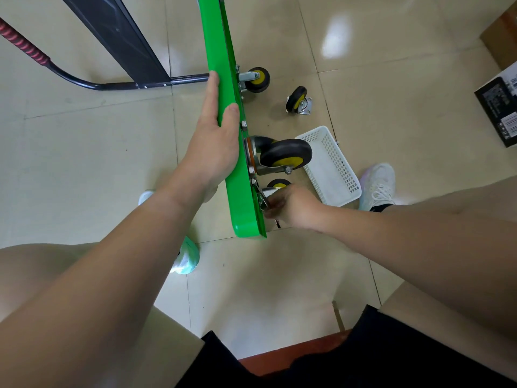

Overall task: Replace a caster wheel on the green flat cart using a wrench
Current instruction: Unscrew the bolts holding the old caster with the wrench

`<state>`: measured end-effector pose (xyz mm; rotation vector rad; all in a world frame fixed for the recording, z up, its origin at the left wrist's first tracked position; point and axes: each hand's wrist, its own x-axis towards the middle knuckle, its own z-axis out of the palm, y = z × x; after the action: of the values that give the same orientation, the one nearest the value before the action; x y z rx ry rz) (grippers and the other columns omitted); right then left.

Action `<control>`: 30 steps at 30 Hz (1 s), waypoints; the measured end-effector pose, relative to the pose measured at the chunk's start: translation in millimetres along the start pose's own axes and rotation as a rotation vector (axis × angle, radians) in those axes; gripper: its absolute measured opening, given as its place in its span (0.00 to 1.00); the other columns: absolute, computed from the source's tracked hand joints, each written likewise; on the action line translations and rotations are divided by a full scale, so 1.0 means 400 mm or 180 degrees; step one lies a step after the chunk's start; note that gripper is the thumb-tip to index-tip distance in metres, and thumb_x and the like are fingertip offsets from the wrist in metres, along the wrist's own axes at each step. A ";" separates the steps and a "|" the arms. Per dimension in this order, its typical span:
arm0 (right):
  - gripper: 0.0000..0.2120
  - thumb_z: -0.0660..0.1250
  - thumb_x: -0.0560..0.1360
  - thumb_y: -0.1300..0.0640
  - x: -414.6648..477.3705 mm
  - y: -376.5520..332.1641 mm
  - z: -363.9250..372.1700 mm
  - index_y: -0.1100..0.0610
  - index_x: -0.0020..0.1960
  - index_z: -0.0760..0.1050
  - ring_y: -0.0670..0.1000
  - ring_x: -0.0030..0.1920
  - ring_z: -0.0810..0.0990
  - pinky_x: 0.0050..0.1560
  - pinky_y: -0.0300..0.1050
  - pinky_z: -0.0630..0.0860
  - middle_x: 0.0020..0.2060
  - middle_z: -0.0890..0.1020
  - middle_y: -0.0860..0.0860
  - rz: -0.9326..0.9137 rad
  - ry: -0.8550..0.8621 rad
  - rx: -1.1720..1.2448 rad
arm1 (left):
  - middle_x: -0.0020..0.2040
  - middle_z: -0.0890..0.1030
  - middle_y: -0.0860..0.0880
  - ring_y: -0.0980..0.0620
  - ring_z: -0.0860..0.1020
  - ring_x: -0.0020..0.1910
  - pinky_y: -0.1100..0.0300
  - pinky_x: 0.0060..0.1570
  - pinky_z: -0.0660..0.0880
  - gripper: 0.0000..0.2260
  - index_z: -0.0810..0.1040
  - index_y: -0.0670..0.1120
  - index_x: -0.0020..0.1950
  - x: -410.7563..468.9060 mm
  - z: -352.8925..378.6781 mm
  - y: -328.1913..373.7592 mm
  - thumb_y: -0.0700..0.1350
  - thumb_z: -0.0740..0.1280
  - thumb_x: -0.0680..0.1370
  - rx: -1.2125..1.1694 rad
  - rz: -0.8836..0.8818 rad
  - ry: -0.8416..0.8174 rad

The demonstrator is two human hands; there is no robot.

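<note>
The green flat cart [221,46] stands on its edge on the tiled floor, wheels facing right. My left hand [215,135] grips its upper edge, fingers on the left face and thumb over the rim. A black and yellow caster [282,156] is mounted near the middle, another caster [258,79] farther away, and a third caster [278,184] shows just above my right hand. My right hand [291,207] grips a metal wrench [262,198] at the mounting plate near the cart's near end. A loose caster wheel [298,100] lies on the floor.
A white perforated basket [330,166] sits on the floor right of the casters. The cart's black handle with a red grip [25,46] lies to the left. Cardboard boxes [500,99] stand at the right edge. My shoes [377,186] flank the cart.
</note>
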<state>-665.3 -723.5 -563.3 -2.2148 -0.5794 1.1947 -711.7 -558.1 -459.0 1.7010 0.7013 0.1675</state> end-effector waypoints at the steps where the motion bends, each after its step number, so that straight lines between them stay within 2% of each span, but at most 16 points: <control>1: 0.07 0.76 0.72 0.63 0.006 -0.001 0.000 0.58 0.50 0.86 0.53 0.43 0.81 0.46 0.43 0.77 0.42 0.84 0.54 0.0032 0.0051 0.0170 | 0.75 0.68 0.62 0.61 0.79 0.57 0.55 0.67 0.76 0.27 0.47 0.63 0.84 -0.001 -0.001 0.001 0.50 0.53 0.87 -0.0002 0.0006 -0.0001; 3: 0.07 0.75 0.72 0.64 0.012 -0.002 -0.002 0.58 0.50 0.86 0.48 0.40 0.80 0.41 0.37 0.73 0.39 0.83 0.51 -0.0063 0.0050 0.0207 | 0.75 0.69 0.62 0.59 0.79 0.56 0.54 0.67 0.76 0.27 0.46 0.63 0.84 -0.001 -0.002 0.001 0.50 0.53 0.87 -0.0023 0.0014 -0.0040; 5: 0.08 0.74 0.74 0.63 0.007 -0.001 -0.006 0.57 0.52 0.86 0.46 0.40 0.79 0.40 0.36 0.71 0.41 0.84 0.51 -0.0243 0.0026 0.0021 | 0.76 0.69 0.62 0.55 0.80 0.60 0.53 0.67 0.77 0.28 0.46 0.64 0.84 -0.001 -0.004 0.001 0.51 0.53 0.87 -0.0040 -0.0010 -0.0078; 6: 0.08 0.74 0.75 0.62 -0.001 -0.002 -0.009 0.57 0.54 0.86 0.46 0.42 0.79 0.42 0.37 0.72 0.44 0.85 0.51 -0.0283 0.0011 -0.0035 | 0.77 0.68 0.61 0.56 0.80 0.61 0.53 0.66 0.77 0.28 0.46 0.65 0.84 -0.001 -0.005 0.000 0.51 0.53 0.87 -0.0041 -0.0017 -0.0085; 8: 0.08 0.72 0.76 0.59 -0.015 0.006 -0.011 0.57 0.55 0.85 0.50 0.46 0.79 0.47 0.42 0.74 0.46 0.85 0.52 -0.0349 0.0003 -0.0251 | 0.78 0.67 0.62 0.66 0.79 0.55 0.60 0.60 0.77 0.28 0.46 0.65 0.84 0.000 -0.005 -0.001 0.51 0.53 0.87 -0.0015 -0.0010 -0.0084; 10: 0.07 0.71 0.77 0.57 -0.033 0.018 -0.012 0.57 0.53 0.85 0.53 0.46 0.77 0.46 0.43 0.71 0.42 0.82 0.52 -0.0373 -0.0017 -0.0518 | 0.77 0.67 0.63 0.70 0.78 0.50 0.63 0.56 0.77 0.27 0.46 0.65 0.84 0.000 -0.004 0.000 0.51 0.53 0.87 -0.0001 -0.0019 -0.0066; 13: 0.10 0.69 0.79 0.54 -0.071 0.031 -0.023 0.57 0.56 0.84 0.52 0.47 0.77 0.45 0.40 0.67 0.42 0.79 0.50 -0.0230 -0.0014 -0.0724 | 0.78 0.68 0.62 0.62 0.80 0.57 0.55 0.64 0.78 0.28 0.47 0.66 0.83 -0.001 0.000 -0.001 0.52 0.53 0.86 -0.0032 -0.0025 -0.0040; 15: 0.09 0.69 0.79 0.53 -0.104 0.033 -0.028 0.56 0.54 0.84 0.49 0.42 0.78 0.41 0.38 0.68 0.37 0.80 0.47 -0.0139 0.0057 -0.0517 | 0.78 0.67 0.62 0.60 0.78 0.64 0.52 0.68 0.75 0.28 0.47 0.65 0.83 0.000 0.001 -0.003 0.53 0.53 0.86 -0.0029 -0.0011 -0.0015; 17: 0.07 0.69 0.79 0.54 -0.135 0.028 -0.027 0.54 0.53 0.84 0.44 0.36 0.76 0.38 0.34 0.69 0.32 0.78 0.43 -0.0069 0.0088 -0.0250 | 0.77 0.66 0.63 0.61 0.74 0.68 0.54 0.72 0.72 0.28 0.47 0.64 0.84 0.001 0.001 -0.004 0.52 0.53 0.86 -0.0031 -0.0005 -0.0017; 18: 0.07 0.69 0.79 0.54 -0.148 0.026 -0.025 0.53 0.53 0.85 0.44 0.35 0.77 0.37 0.34 0.71 0.32 0.79 0.43 -0.0041 0.0076 -0.0088 | 0.76 0.66 0.63 0.61 0.73 0.69 0.55 0.72 0.71 0.27 0.47 0.64 0.84 0.003 0.002 -0.005 0.52 0.53 0.86 -0.0033 -0.0009 -0.0029; 21: 0.05 0.70 0.79 0.56 -0.182 0.011 -0.022 0.54 0.50 0.85 0.40 0.28 0.78 0.32 0.31 0.73 0.34 0.84 0.52 -0.0045 -0.0018 0.0405 | 0.75 0.68 0.63 0.63 0.75 0.66 0.59 0.66 0.73 0.27 0.47 0.64 0.84 0.005 0.003 -0.005 0.51 0.53 0.87 -0.0036 -0.0042 -0.0031; 25: 0.06 0.70 0.79 0.55 -0.200 -0.002 -0.025 0.53 0.44 0.84 0.38 0.27 0.77 0.30 0.29 0.70 0.36 0.86 0.51 -0.0158 -0.0069 0.0514 | 0.78 0.67 0.60 0.59 0.74 0.70 0.58 0.66 0.73 0.27 0.46 0.64 0.84 0.004 0.007 -0.004 0.51 0.53 0.87 -0.0075 -0.0034 -0.0040; 28: 0.08 0.70 0.79 0.54 -0.196 -0.009 -0.030 0.57 0.45 0.85 0.36 0.26 0.76 0.30 0.27 0.68 0.39 0.87 0.53 -0.0178 -0.0073 0.0567 | 0.77 0.67 0.61 0.61 0.75 0.67 0.61 0.62 0.73 0.27 0.46 0.64 0.84 0.006 0.006 -0.006 0.51 0.53 0.87 -0.0059 -0.0025 -0.0035; 30: 0.10 0.69 0.80 0.54 -0.191 -0.015 -0.035 0.59 0.47 0.85 0.37 0.26 0.76 0.30 0.27 0.68 0.36 0.86 0.49 -0.0138 -0.0075 0.0654 | 0.77 0.68 0.61 0.61 0.76 0.67 0.58 0.65 0.74 0.28 0.46 0.66 0.83 0.007 0.004 -0.008 0.52 0.53 0.86 -0.0073 -0.0024 -0.0026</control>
<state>-693.1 -768.6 -506.1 -2.0092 -0.4882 1.2030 -709.7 -557.8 -463.1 1.6761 0.6972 0.1624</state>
